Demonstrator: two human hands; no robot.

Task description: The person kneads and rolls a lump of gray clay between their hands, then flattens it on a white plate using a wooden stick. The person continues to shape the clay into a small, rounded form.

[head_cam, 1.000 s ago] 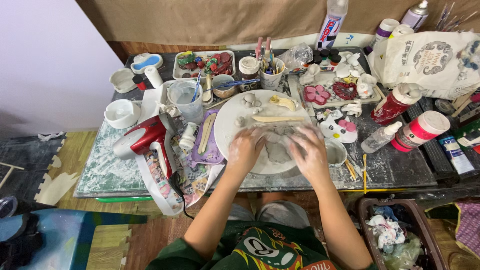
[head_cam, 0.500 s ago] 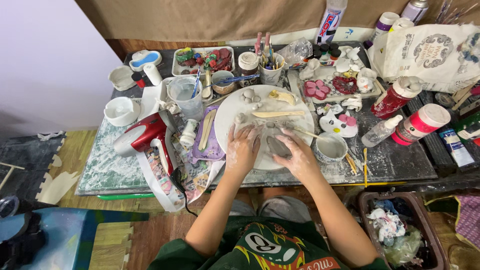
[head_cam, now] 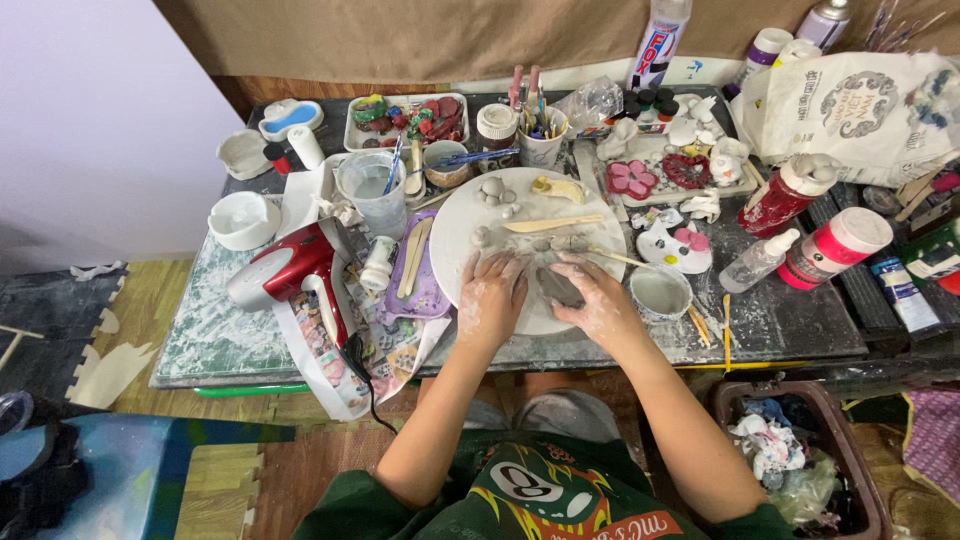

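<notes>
Covering the cluttered surface (head_cam: 790, 325): round white board (head_cam: 470, 220) at centre; red hair dryer (head_cam: 295, 265) at its 9 o'clock. Left hand (head_cam: 490, 298) flat on the board, fingers spread. Right hand (head_cam: 598, 303), fingers curled, pressing the grey clay lump (head_cam: 560, 287) at the board's 5 o'clock.

A flattened grey clay lump (head_cam: 558, 286) lies on the round white board (head_cam: 470, 215) near its front edge.
</notes>
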